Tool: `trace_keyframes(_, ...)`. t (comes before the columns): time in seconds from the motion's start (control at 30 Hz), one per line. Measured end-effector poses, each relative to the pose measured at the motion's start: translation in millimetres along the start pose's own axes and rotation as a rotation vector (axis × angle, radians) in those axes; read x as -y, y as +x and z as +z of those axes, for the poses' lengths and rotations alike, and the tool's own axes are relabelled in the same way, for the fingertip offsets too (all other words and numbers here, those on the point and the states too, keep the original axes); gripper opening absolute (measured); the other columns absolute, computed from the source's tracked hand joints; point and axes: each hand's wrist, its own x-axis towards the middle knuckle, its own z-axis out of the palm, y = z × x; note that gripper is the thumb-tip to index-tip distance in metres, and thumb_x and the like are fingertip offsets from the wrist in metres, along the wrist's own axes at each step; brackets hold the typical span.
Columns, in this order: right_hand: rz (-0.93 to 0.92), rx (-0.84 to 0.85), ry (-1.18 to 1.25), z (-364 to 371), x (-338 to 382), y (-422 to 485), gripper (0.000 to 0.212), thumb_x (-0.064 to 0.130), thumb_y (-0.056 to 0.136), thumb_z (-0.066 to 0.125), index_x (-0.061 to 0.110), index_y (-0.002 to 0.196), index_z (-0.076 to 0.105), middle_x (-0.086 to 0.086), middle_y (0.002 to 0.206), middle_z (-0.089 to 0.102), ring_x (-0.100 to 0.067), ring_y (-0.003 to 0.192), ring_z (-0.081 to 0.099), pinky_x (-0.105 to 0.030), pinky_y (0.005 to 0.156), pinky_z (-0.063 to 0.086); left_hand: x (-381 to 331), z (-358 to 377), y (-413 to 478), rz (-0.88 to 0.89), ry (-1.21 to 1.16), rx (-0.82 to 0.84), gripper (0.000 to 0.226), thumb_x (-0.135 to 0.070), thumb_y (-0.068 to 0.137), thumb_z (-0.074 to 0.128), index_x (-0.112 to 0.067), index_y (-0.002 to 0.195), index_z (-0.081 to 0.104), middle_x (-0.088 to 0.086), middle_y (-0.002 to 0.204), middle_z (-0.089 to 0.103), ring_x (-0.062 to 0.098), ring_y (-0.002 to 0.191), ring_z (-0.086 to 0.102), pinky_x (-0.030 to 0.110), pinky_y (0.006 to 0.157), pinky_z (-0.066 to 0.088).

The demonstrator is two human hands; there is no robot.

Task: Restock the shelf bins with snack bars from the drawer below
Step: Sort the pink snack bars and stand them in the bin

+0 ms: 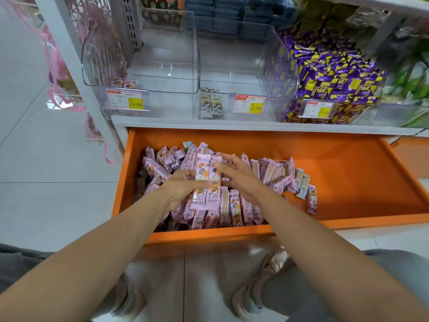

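Drawer [348, 182] orange; snack bars [234, 208] pink with cartoon print; candy bags [329, 73] purple-yellow; price tags [135, 104] yellow.

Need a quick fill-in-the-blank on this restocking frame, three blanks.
The open drawer is coloured ____.
The left hand grips a bundle of ____ snack bars.
The price tag on the left bin reads ____.
Missing words: orange; pink; 15.80.

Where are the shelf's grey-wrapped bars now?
Head view: the grey-wrapped bars stand in the middle clear bin's front left corner, beside its price tag, above the orange drawer.
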Motion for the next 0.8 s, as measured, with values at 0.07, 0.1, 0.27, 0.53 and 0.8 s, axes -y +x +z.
trace_keyframes(0.07,0.001,0.013,-0.077,1,5,4,0.054,0.041,0.082,0.075,0.028,0.131,0.056,-0.004,0.139,0.051,-0.021,0.127,0.050,-0.040,0.102,0.045,-4,4,-4,-0.024,0.067,0.012,0.052,-0.018,0.073,0.085,-0.013,0.113,0.053,0.008,0.106,0.065,0.015,0.081,0.054,0.019,0.059,0.046)
trace_keyframes(0.1,0.006,0.021,-0.100,1,9,4,0.054,0.038,0.081,0.076,0.026,0.130,0.057,-0.004,0.136,0.053,-0.020,0.125,0.051,-0.035,0.096,0.045,-6,6,-5,-0.034,0.081,0.005,0.060,-0.019,0.071,0.087,-0.010,0.118,0.051,0.012,0.111,0.065,0.016,0.077,0.054,0.023,0.062,0.048)
trace_keyframes(0.27,-0.044,0.015,-0.089,-7,34,-1,0.041,0.024,0.082,0.077,0.015,0.119,0.061,-0.005,0.110,0.068,-0.015,0.100,0.065,-0.023,0.078,0.048,-29,10,-16,0.025,0.108,-0.001,0.072,-0.021,0.066,0.089,-0.009,0.122,0.046,0.010,0.116,0.061,0.021,0.098,0.062,0.029,0.069,0.052)
trace_keyframes(0.53,-0.205,-0.048,-0.060,-35,135,5,0.024,0.012,0.087,0.071,0.015,0.108,0.062,0.000,0.090,0.072,-0.005,0.071,0.065,-0.024,0.073,0.050,-109,0,-45,0.516,0.337,-0.118,0.038,-0.047,0.091,0.061,-0.017,0.113,0.061,-0.001,0.106,0.068,0.015,0.099,0.063,0.020,0.086,0.047)
trace_keyframes(0.8,-0.215,-0.050,-0.033,-10,196,39,0.020,0.019,0.088,0.070,0.015,0.106,0.060,-0.007,0.095,0.074,-0.017,0.086,0.070,-0.035,0.084,0.058,-142,-94,-28,0.836,1.202,-0.656,0.060,-0.044,0.083,0.036,-0.010,0.126,0.060,0.014,0.134,0.056,0.035,0.127,0.046,0.051,0.107,0.029)
